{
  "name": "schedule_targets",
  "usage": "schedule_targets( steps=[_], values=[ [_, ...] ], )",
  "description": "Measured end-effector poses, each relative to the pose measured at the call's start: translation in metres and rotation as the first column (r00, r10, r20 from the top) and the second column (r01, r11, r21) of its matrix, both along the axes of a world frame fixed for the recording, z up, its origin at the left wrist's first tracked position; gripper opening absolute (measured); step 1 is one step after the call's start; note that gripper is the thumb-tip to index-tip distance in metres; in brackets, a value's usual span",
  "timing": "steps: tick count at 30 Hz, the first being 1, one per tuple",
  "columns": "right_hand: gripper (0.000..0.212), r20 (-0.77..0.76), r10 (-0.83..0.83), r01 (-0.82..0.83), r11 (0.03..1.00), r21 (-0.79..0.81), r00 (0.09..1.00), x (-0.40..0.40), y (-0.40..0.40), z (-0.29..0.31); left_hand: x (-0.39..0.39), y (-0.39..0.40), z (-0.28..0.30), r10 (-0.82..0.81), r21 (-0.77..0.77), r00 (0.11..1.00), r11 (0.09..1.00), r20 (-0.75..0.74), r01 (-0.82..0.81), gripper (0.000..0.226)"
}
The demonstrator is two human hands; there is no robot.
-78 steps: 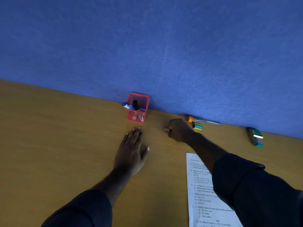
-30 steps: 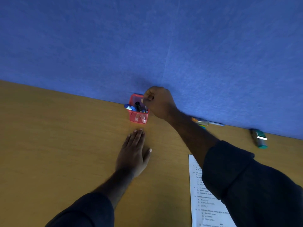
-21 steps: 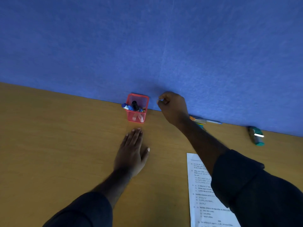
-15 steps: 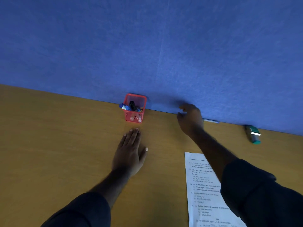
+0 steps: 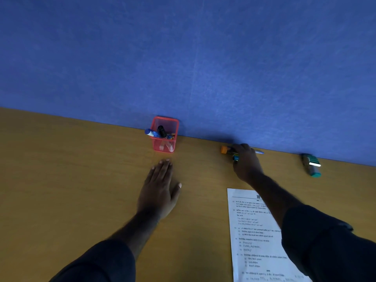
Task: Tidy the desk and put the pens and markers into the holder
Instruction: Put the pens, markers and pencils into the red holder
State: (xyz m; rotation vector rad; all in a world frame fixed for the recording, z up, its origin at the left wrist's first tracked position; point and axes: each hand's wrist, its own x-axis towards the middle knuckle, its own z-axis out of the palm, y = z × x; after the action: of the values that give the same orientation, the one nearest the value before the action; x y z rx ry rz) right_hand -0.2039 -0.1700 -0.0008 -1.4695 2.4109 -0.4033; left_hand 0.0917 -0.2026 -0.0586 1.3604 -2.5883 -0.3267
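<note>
Your left hand (image 5: 159, 190) lies flat and open on the desk (image 5: 71, 180), holding nothing, just in front of the red mesh holder (image 5: 164, 135). The holder stands against the blue partition (image 5: 183, 58) with markers inside. Your right hand (image 5: 247, 163) covers the orange-capped pen (image 5: 224, 149) by the partition; whether it grips is not discernible.

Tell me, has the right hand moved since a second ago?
Yes. The right hand went from above the red holder rightward to the orange-capped pen.
</note>
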Motion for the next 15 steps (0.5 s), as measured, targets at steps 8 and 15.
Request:
schedule_targets(
  steps=[8, 15],
  values=[
    [0.053, 0.1, 0.094, -0.089, 0.995, -0.048, 0.991, 0.017, -0.006, 0.002, -0.002, 0.0, 0.002, 0.002, -0.006, 1.0, 1.0, -0.02, -0.002, 0.07],
    [0.044, 0.269, 0.025, -0.011, 0.999, -0.053, 0.963, 0.044, -0.016, 0.013, -0.001, 0.001, 0.003, 0.003, -0.013, 1.0, 1.0, -0.017, -0.003, 0.072]
  ],
)
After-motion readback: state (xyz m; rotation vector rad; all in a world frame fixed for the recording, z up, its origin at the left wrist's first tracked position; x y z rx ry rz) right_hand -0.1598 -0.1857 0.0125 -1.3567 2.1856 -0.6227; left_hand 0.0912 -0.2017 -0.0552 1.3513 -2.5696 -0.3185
